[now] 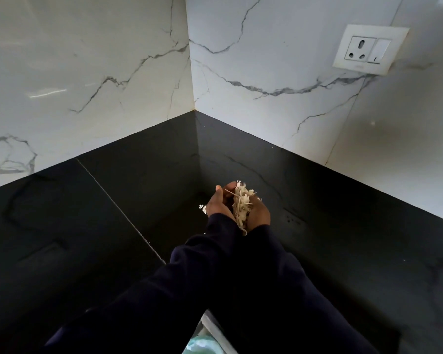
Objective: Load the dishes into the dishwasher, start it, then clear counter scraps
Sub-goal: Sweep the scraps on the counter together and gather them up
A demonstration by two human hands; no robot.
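Over glossy black stone table (113, 251), we find both hands' fingers (221, 191) cupping pale shredded scraps (241, 205); stray bits (203, 209) lie just left.

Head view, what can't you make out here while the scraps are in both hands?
- Fingers of the left hand and right hand: mostly hidden behind the scraps and the backs of the hands.
- What the scraps are: too small to tell.
- Pale object at the bottom edge: cut off by the frame and the sleeves.
- Dishwasher: out of view.
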